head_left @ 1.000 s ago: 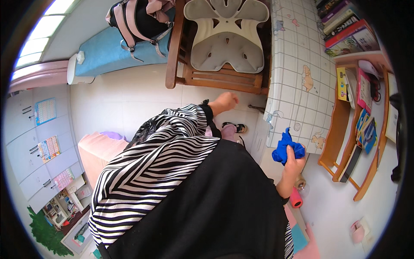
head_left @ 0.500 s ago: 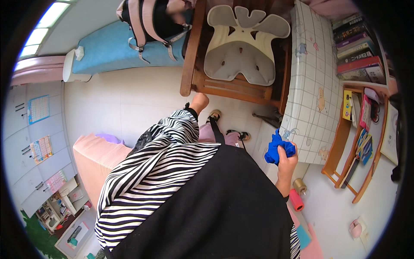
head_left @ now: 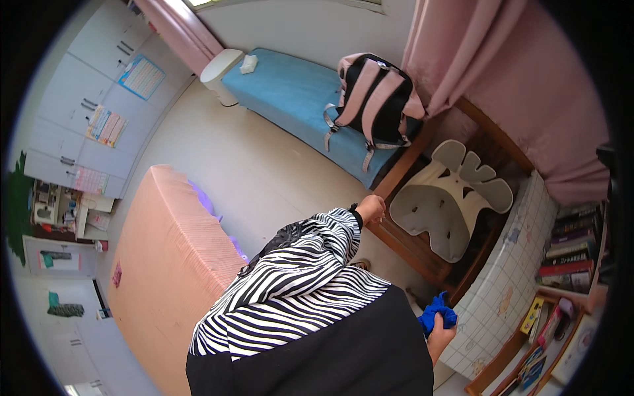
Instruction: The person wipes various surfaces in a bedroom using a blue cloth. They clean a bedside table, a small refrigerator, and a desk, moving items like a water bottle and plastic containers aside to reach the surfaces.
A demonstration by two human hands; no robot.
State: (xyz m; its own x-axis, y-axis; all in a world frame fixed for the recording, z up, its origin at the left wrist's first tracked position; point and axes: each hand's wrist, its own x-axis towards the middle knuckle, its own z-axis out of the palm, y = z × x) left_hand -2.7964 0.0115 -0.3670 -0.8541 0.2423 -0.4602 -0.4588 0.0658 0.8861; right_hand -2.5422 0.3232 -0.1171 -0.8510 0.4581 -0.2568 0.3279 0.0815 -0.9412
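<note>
My right hand [head_left: 440, 338] is closed round a crumpled bright blue cloth [head_left: 437, 314], which bunches up above the fingers beside the table's edge. My left hand [head_left: 372, 208] is closed at the front corner of a brown wooden chair [head_left: 413, 247]. Whether its fingers grip the wood or something small is hidden from this angle. On the chair lies a cream and grey shaped seat support [head_left: 436, 208] with a lobed back. To its right stands a table under a white checked tablecloth [head_left: 492, 290] with small printed figures.
A blue-covered bench [head_left: 290, 86] carries a pink and black backpack [head_left: 376, 99] with hanging straps. A bed with a peach cover [head_left: 165, 264] lies to my left. Books [head_left: 571, 251] and a wooden rack [head_left: 528, 343] stand on the table. Pink curtains [head_left: 561, 112] hang behind.
My view has turned left, so the bed and bench show more fully. My left hand now appears closer against the chair's front. The blue cloth stays in my right hand.
</note>
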